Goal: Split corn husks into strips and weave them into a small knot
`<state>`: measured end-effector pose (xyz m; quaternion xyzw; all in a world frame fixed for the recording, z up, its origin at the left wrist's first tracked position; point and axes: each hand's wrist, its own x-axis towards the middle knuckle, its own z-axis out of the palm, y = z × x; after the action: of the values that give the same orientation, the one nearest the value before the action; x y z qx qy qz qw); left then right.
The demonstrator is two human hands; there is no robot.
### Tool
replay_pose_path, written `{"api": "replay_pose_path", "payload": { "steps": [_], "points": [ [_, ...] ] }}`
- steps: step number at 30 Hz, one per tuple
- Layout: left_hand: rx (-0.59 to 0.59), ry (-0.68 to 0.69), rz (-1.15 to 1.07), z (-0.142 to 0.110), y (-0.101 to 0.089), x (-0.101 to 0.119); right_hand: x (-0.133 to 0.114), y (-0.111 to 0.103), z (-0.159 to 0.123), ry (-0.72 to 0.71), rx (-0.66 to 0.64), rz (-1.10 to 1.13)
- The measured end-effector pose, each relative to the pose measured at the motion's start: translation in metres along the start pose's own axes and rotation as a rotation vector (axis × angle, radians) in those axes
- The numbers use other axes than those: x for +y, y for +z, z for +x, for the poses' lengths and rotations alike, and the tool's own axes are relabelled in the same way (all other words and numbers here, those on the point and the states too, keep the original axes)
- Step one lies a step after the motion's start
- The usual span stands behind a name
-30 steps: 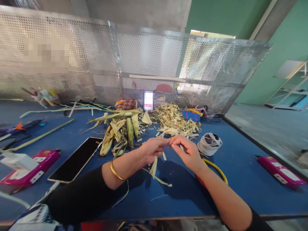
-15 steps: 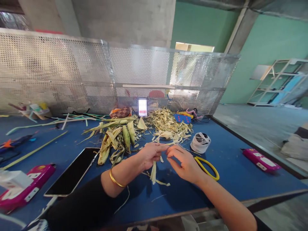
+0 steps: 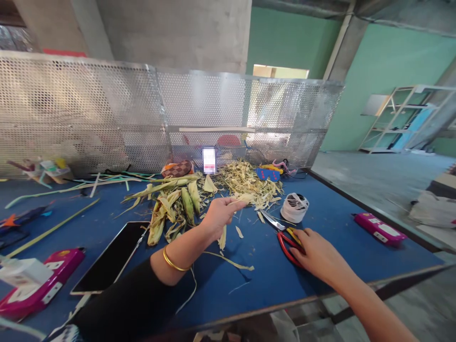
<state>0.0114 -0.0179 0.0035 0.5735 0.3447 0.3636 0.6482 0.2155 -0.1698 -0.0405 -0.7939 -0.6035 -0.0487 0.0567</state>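
My left hand (image 3: 221,216) is closed in a pinch on pale corn husk strips (image 3: 245,197), held above the middle of the blue table. Farther right, my right hand (image 3: 318,248) has its fingers closed round the yellow and red handles of a pair of scissors (image 3: 276,223). The scissors' blades are slightly apart and point away to the left. Just beyond them stands a spool of white string (image 3: 294,207). Whole corn husks (image 3: 175,206) lie beyond my left wrist, and a heap of shredded husk (image 3: 245,176) is behind my left hand.
A black-screened phone (image 3: 113,259) lies at left beside a magenta power strip (image 3: 59,273); another magenta strip (image 3: 379,229) is at right. A lit phone (image 3: 209,160) stands before the perforated metal panel (image 3: 206,104). Thin husk strips (image 3: 235,262) lie on the blue table (image 3: 213,304).
My right hand has left my left hand, moved right and taken hold of the scissors. My left hand keeps its pinch on the husk strips. The view has shifted slightly.
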Motion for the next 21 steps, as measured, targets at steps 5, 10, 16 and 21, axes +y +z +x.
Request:
{"api": "replay_pose_path", "payload": {
  "steps": [5, 10, 16, 21],
  "points": [
    [-0.024, 0.020, 0.013, -0.003, -0.002, 0.006, -0.004, -0.004, 0.013, 0.064, -0.145, -0.068],
    [0.059, 0.103, 0.119, -0.005, -0.003, 0.011, 0.000, -0.004, 0.008, 0.148, -0.114, 0.333],
    [0.101, 0.234, 0.229, 0.003, -0.008, 0.005, -0.028, -0.010, -0.031, 0.070, -0.281, 1.740],
    [0.103, 0.248, 0.302, 0.005, -0.010, -0.001, -0.064, -0.012, -0.047, -0.025, -0.464, 2.263]
  ]
}}
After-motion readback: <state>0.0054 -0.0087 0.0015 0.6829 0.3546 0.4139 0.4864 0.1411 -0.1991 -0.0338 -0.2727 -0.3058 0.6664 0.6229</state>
